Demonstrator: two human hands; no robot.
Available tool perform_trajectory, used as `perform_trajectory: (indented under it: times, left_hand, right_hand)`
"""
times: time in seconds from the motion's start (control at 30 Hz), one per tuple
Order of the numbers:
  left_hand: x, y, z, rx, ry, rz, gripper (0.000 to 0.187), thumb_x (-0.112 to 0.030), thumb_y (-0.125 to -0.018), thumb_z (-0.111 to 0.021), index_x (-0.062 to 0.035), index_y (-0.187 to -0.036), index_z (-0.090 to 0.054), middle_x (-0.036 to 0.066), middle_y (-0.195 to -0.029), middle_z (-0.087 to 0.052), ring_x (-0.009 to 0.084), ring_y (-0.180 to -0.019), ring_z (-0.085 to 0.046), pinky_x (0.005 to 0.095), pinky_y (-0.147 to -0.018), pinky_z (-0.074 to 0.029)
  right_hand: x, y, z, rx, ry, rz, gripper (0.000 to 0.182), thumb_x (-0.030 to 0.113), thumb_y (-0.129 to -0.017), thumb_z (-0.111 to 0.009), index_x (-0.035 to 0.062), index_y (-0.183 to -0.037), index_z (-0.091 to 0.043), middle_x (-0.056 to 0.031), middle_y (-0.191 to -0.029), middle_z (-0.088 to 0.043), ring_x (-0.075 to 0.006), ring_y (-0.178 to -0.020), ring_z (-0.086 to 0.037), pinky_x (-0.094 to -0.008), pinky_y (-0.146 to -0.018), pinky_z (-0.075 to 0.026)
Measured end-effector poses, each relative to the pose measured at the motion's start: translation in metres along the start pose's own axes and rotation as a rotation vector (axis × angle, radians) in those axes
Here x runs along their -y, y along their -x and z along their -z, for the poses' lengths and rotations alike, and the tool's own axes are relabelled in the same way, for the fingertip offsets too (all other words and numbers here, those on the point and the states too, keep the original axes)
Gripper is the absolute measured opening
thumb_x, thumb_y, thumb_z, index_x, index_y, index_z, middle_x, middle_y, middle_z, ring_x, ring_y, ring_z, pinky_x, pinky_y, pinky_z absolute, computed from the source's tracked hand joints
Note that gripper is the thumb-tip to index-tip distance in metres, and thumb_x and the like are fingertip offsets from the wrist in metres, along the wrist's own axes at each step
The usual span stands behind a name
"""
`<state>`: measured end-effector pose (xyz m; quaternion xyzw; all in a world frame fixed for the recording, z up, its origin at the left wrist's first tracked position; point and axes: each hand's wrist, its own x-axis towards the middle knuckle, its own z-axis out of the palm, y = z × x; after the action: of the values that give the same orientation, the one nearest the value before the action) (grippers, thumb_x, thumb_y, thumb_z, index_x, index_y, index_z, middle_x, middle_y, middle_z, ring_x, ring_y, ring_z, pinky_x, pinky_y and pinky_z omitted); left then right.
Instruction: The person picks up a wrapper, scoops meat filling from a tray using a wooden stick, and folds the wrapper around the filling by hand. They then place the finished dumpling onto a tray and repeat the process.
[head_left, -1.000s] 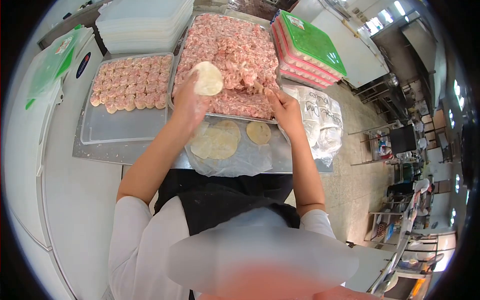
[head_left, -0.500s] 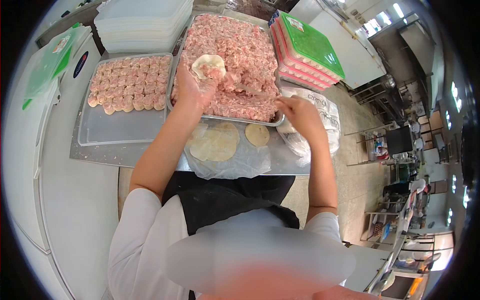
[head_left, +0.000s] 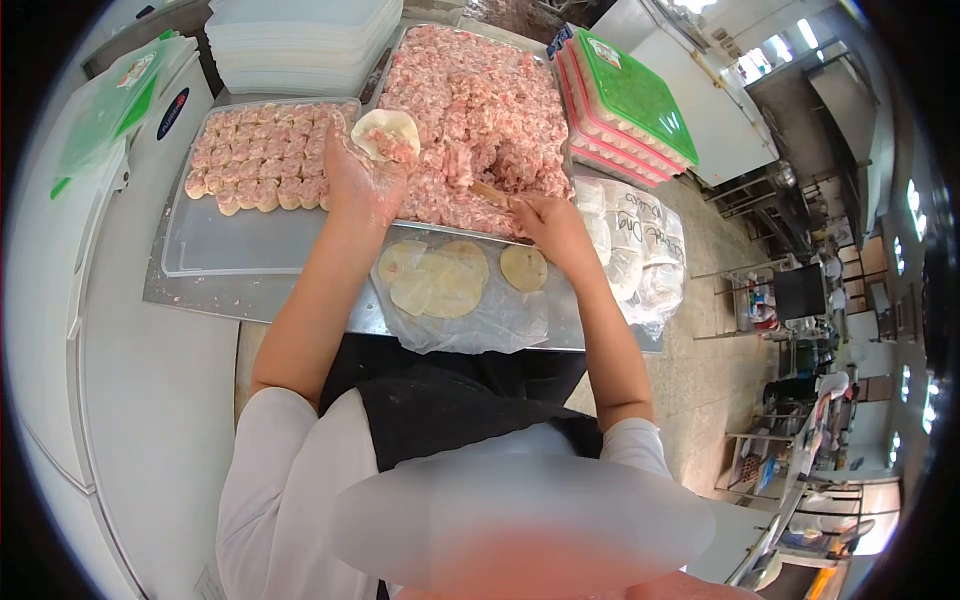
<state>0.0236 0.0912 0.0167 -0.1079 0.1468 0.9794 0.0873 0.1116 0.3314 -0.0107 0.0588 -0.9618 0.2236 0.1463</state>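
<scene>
A round dough wrapper [head_left: 385, 128] with some pink meat on it rests in my left hand [head_left: 362, 180], over the left edge of the meat tray. My right hand [head_left: 550, 228] grips a flat wooden spatula [head_left: 488, 193], whose far end touches the minced meat [head_left: 460, 95] near the tray's front right. Left of the tray, rows of filled dumplings [head_left: 262, 160] stand in a clear plastic tray [head_left: 235, 262]. Several flat wrappers [head_left: 440, 280] lie on a plastic sheet in front of the meat, with a single one [head_left: 523, 268] to their right.
White lids or trays [head_left: 300, 50] are stacked at the back left. Pink trays with a green lid [head_left: 640, 95] stand at the back right. Wrapped white packages [head_left: 640, 245] lie right of the meat. Far off at the right, a person [head_left: 832, 385] is partly visible.
My left hand has moved left with the wrapper, away from the middle of the meat. My right hand has moved left with the spatula, along the tray's front side.
</scene>
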Motion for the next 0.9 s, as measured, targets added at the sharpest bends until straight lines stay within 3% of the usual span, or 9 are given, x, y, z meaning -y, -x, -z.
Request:
perform_trajectory:
  times: [0.1, 0.23, 0.33, 0.37, 0.43, 0.5, 0.57, 0.7, 0.9]
  left_hand:
    - [0.009, -0.015, 0.032, 0.076, 0.009, 0.099, 0.048, -0.047, -0.096, -0.038, -0.0038, -0.107, -0.054, 0.011, -0.098, -0.056, 0.0264, -0.090, -0.057, 0.0377, -0.078, -0.050]
    - [0.040, 0.012, -0.007, 0.038, 0.010, 0.193, 0.050, -0.050, -0.096, -0.038, -0.0037, -0.106, -0.054, 0.010, -0.097, -0.055, 0.0232, -0.085, -0.054, 0.0392, -0.079, -0.050]
    - [0.053, 0.008, -0.018, 0.100, 0.092, 0.295, 0.051, -0.051, -0.096, -0.039, -0.0029, -0.108, -0.054, 0.011, -0.100, -0.054, 0.0244, -0.093, -0.052, 0.0417, -0.087, -0.047]
    - [0.053, 0.001, -0.017, 0.125, 0.123, 0.303, 0.045, -0.042, -0.096, -0.040, 0.0008, -0.101, -0.053, 0.014, -0.090, -0.055, 0.0217, -0.070, -0.052, 0.0308, -0.063, -0.048]
    - [0.054, 0.006, -0.027, 0.059, 0.105, 0.284, 0.045, -0.042, -0.097, -0.041, 0.0009, -0.102, -0.052, 0.014, -0.089, -0.054, 0.0218, -0.069, -0.052, 0.0308, -0.062, -0.048]
    - [0.054, -0.005, -0.015, -0.006, 0.090, 0.256, 0.045, -0.042, -0.097, -0.041, 0.0010, -0.104, -0.052, 0.014, -0.088, -0.054, 0.0220, -0.068, -0.051, 0.0307, -0.062, -0.047]
    - [0.056, -0.039, 0.030, 0.319, 0.250, 0.404, 0.043, -0.040, -0.097, -0.041, 0.0005, -0.107, -0.052, 0.015, -0.095, -0.056, 0.0251, -0.078, -0.057, 0.0349, -0.070, -0.051]
    - [0.047, -0.018, -0.013, 0.133, 0.118, 0.202, 0.040, -0.036, -0.097, -0.043, 0.0006, -0.112, -0.052, 0.018, -0.105, -0.058, 0.0291, -0.095, -0.059, 0.0408, -0.085, -0.051]
    - [0.049, -0.019, 0.004, 0.143, 0.030, 0.144, 0.038, -0.033, -0.096, -0.044, 0.0007, -0.112, -0.052, 0.015, -0.113, -0.058, 0.0271, -0.105, -0.058, 0.0407, -0.092, -0.047]
  right_hand:
    - [0.003, 0.005, 0.015, 0.091, -0.330, -0.280, 0.031, 0.026, -0.095, -0.056, -0.0004, -0.081, -0.066, -0.0024, -0.057, -0.054, -0.0129, -0.053, -0.050, -0.0308, -0.052, -0.040]
    - [0.004, 0.005, 0.036, 0.183, -0.217, -0.412, 0.032, 0.027, -0.095, -0.056, -0.0013, -0.083, -0.066, 0.0031, -0.060, -0.047, -0.0054, -0.060, -0.042, -0.0250, -0.053, -0.036]
    - [0.013, 0.011, 0.030, 0.132, -0.342, -0.379, 0.032, 0.027, -0.093, -0.058, -0.0025, -0.101, -0.067, -0.0120, -0.073, -0.064, -0.0177, -0.069, -0.059, -0.0314, -0.067, -0.048]
    - [0.006, 0.015, 0.015, 0.010, -0.313, -0.161, 0.031, 0.027, -0.093, -0.058, -0.0024, -0.101, -0.067, -0.0141, -0.079, -0.066, -0.0216, -0.072, -0.062, -0.0328, -0.070, -0.049]
    - [0.010, 0.018, 0.023, -0.028, -0.239, 0.009, 0.028, 0.024, -0.091, -0.060, -0.0017, -0.099, -0.067, -0.0189, -0.096, -0.068, -0.0339, -0.084, -0.066, -0.0388, -0.075, -0.051]
    - [0.011, 0.017, 0.053, 0.000, -0.028, -0.005, 0.025, 0.020, -0.090, -0.061, -0.0006, -0.101, -0.068, -0.0179, -0.092, -0.066, -0.0330, -0.079, -0.065, -0.0394, -0.072, -0.050]
    - [0.045, 0.015, 0.082, 0.045, 0.263, -0.091, 0.019, 0.014, -0.085, -0.065, 0.0029, -0.100, -0.069, -0.0181, -0.086, -0.064, -0.0371, -0.076, -0.062, -0.0426, -0.068, -0.049]
    - [0.049, 0.018, 0.046, -0.161, 0.156, 0.121, 0.018, 0.014, -0.087, -0.064, 0.0024, -0.100, -0.068, -0.0167, -0.081, -0.063, -0.0374, -0.070, -0.061, -0.0430, -0.061, -0.049]
    - [-0.011, 0.017, 0.006, -0.044, 0.356, -0.064, 0.021, 0.020, -0.089, -0.060, 0.0058, -0.104, -0.066, -0.0162, -0.082, -0.064, -0.0374, -0.074, -0.062, -0.0453, -0.062, -0.049]
